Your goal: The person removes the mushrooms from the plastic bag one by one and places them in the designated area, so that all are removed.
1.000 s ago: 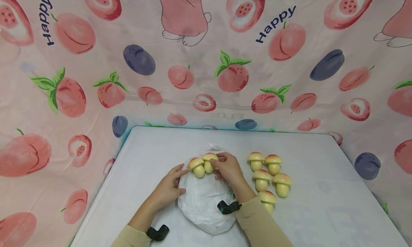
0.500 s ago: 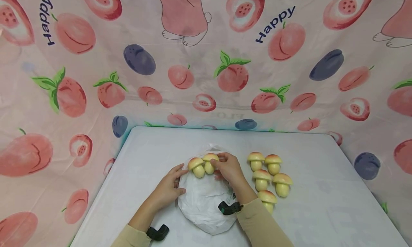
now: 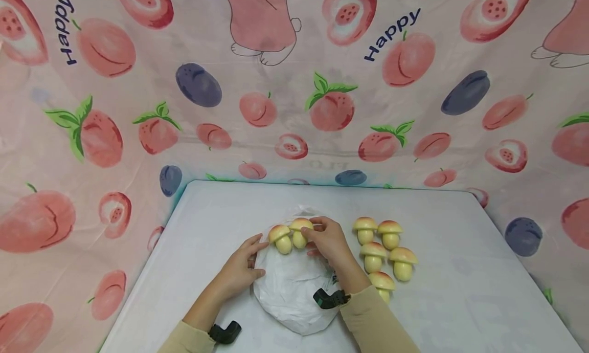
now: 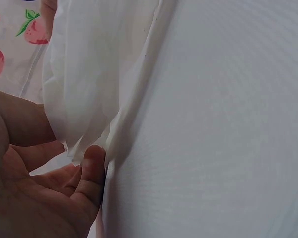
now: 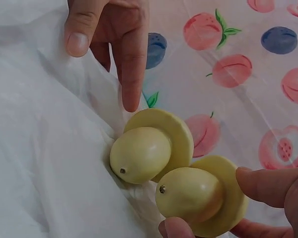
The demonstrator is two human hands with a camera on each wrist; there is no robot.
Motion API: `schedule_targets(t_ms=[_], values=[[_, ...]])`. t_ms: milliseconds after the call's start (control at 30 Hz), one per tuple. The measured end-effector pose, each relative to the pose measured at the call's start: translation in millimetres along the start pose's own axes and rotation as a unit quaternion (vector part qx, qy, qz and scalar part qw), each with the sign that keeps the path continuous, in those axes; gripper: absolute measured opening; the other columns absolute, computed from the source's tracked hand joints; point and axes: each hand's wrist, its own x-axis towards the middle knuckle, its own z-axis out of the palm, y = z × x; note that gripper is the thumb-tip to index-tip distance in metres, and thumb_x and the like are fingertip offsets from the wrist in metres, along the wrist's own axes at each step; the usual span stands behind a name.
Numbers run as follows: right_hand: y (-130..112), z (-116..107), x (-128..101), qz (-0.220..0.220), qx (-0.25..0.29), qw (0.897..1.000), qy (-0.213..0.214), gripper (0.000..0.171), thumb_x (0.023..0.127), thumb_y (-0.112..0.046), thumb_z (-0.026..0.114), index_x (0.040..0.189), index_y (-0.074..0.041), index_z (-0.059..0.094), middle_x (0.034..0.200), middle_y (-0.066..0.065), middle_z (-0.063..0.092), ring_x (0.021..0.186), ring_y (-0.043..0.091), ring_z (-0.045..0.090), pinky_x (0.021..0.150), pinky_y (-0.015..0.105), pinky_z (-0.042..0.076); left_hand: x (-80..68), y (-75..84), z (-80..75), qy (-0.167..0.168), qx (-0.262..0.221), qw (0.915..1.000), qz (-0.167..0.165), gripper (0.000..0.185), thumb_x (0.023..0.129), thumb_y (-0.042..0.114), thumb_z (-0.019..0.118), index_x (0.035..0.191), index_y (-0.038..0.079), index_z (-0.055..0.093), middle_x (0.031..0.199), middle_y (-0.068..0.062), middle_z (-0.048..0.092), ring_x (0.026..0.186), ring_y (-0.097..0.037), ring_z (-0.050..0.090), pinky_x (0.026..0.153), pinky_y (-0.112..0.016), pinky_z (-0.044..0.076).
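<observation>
On a rounded, crumpled white plastic bag (image 3: 294, 296) lie two yellow model mushrooms with reddish cap tops, side by side. My right hand (image 3: 327, 240) pinches the right mushroom (image 3: 299, 239) at its cap; in the right wrist view, fingertips (image 5: 260, 183) show on the cap's edge. The left mushroom (image 3: 282, 240) leans against the bag, and the two are close together. Along the bag's left side rests my left hand (image 3: 239, 271), its fingers spread. Its index fingertip is close to the left mushroom's cap. In the left wrist view, its thumb (image 4: 93, 168) lies at the bag's edge.
Several more model mushrooms (image 3: 374, 258) lie grouped right of the bag, one partly behind the right forearm. All stand on a white table (image 3: 483, 281). A fruit-print cloth (image 3: 257, 138) hangs behind it. A black camera mount (image 3: 330, 299) sits on the right wrist.
</observation>
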Motion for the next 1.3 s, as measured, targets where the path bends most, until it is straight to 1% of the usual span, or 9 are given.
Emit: schedule_targets(t_ms=[67,300,533,833,933,1067,1167,1233,1300], values=[[-2,-1,-2,-0.003,0.004,1.000,-0.001,0.047,0.097,-0.021,0.079,0.140,-0.008,0.065,0.125,0.016,0.069,0.082,0.028,0.077,0.058,0.032,0.062,0.3,-0.3,-0.1,-0.001,-0.002,1.0000,0.000,0.069,0.088,-0.008,0.079,0.152,0.011,0.061,0.176,-0.003,0.036,0.122,-0.025,0.064,0.102,-0.045,0.055],[-5,-5,-7,-0.011,0.009,1.000,-0.007,0.047,0.097,-0.020,0.079,0.141,-0.009,0.065,0.126,0.016,0.070,0.082,0.025,0.076,0.058,0.031,0.062,-0.4,0.7,-0.2,0.001,0.000,1.0000,0.003,0.069,0.087,-0.009,0.079,0.152,0.010,0.062,0.176,-0.003,0.036,0.126,-0.026,0.063,0.103,-0.046,0.055],[-10,-10,-14,-0.022,0.006,1.000,-0.015,0.047,0.098,-0.021,0.079,0.141,-0.011,0.065,0.129,0.018,0.070,0.088,0.028,0.078,0.060,0.033,0.062,-1.3,0.8,-0.9,0.001,0.004,1.0000,0.004,0.069,0.087,-0.008,0.079,0.151,0.011,0.062,0.175,-0.003,0.037,0.126,-0.026,0.062,0.103,-0.043,0.054],[-20,-17,-24,-0.030,-0.001,0.999,-0.022,0.047,0.098,-0.025,0.080,0.142,-0.015,0.065,0.135,0.017,0.068,0.092,0.028,0.078,0.065,0.036,0.065,-0.4,1.5,-0.4,0.000,0.006,0.9999,0.012,0.068,0.086,-0.009,0.080,0.150,0.009,0.063,0.174,-0.007,0.038,0.116,-0.022,0.063,0.098,-0.040,0.055],[-25,-20,-26,-0.036,-0.005,0.999,-0.023,0.047,0.098,-0.025,0.080,0.142,-0.015,0.066,0.137,0.017,0.067,0.094,0.029,0.079,0.066,0.036,0.065,1.3,2.4,-1.5,0.002,0.009,0.9998,0.018,0.068,0.086,-0.009,0.081,0.149,0.008,0.063,0.174,-0.008,0.038,0.119,-0.025,0.063,0.100,-0.043,0.055],[-31,-23,-30,-0.044,-0.016,0.999,-0.024,0.047,0.099,-0.026,0.080,0.142,-0.016,0.066,0.138,0.017,0.067,0.092,0.027,0.079,0.068,0.037,0.065,1.6,2.2,-2.4,0.005,0.009,0.9998,0.017,0.068,0.087,-0.008,0.080,0.150,0.009,0.063,0.174,-0.007,0.038,0.135,-0.031,0.059,0.109,-0.051,0.051],[-33,-26,-36,-0.045,-0.027,0.998,-0.024,0.048,0.099,-0.026,0.079,0.143,-0.016,0.066,0.138,0.017,0.067,0.089,0.024,0.079,0.068,0.038,0.066,0.6,0.3,-1.7,0.001,0.012,0.9999,0.009,0.068,0.087,-0.007,0.080,0.151,0.010,0.063,0.175,-0.006,0.037,0.132,-0.030,0.061,0.108,-0.049,0.052],[-34,-28,-40,-0.045,-0.032,0.998,-0.022,0.048,0.099,-0.025,0.079,0.144,-0.015,0.066,0.138,0.017,0.067,0.088,0.023,0.079,0.067,0.038,0.066,0.3,-0.9,-1.0,-0.002,0.015,0.9999,0.008,0.068,0.087,-0.007,0.080,0.150,0.010,0.063,0.175,-0.006,0.037,0.123,-0.026,0.063,0.104,-0.046,0.053],[-34,-31,-43,-0.045,-0.034,0.998,-0.019,0.048,0.099,-0.025,0.079,0.144,-0.015,0.065,0.139,0.018,0.067,0.087,0.023,0.078,0.067,0.038,0.066,0.3,-1.3,-0.3,-0.003,0.015,0.9998,0.009,0.068,0.087,-0.007,0.080,0.150,0.010,0.063,0.175,-0.006,0.037,0.120,-0.025,0.063,0.102,-0.044,0.054]])
